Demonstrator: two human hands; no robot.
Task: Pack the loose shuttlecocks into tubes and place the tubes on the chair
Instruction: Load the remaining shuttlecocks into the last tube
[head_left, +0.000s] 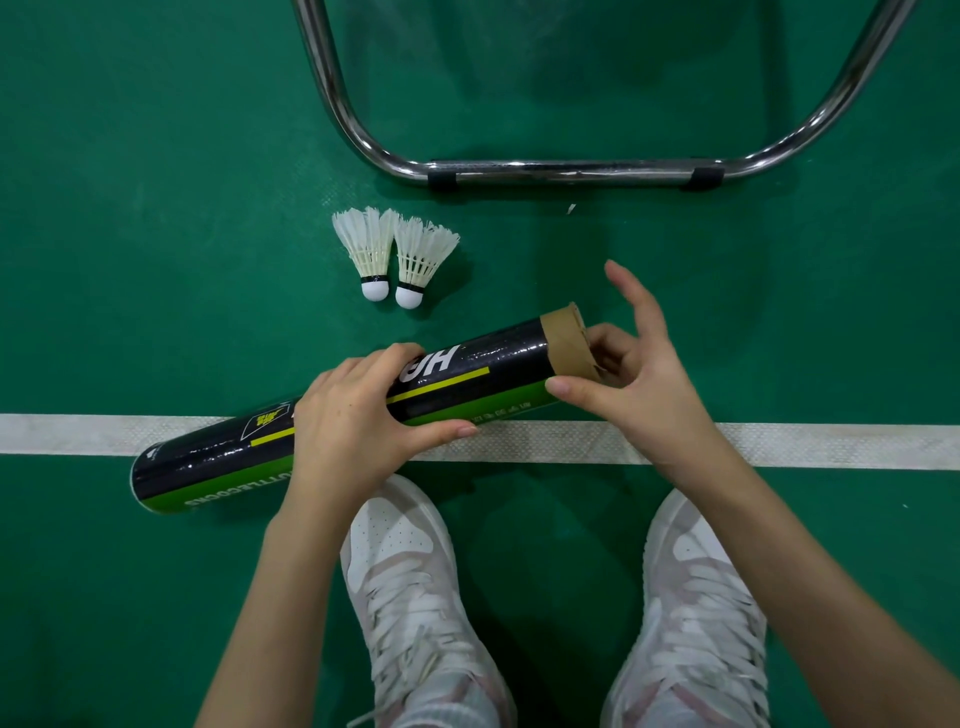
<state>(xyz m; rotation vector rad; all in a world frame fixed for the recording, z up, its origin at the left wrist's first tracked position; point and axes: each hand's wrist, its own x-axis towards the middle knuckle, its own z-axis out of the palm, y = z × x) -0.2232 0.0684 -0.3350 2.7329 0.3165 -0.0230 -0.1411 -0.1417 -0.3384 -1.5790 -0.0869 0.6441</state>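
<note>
One black-and-green tube (332, 415), brown cardboard end, perhaps uncapped.

Beneath you lies a green court floor (156, 156) with a fine woven texture. A white boundary line (805, 447) crosses it from left to right, slightly worn and pebbled. Ahead of you stands the chrome tube frame (571, 171) of a piece of seating, its lower bar resting on the floor on two black pads (442, 180). Soft, even light falls from above, leaving a dim shadow inside the frame.
</note>
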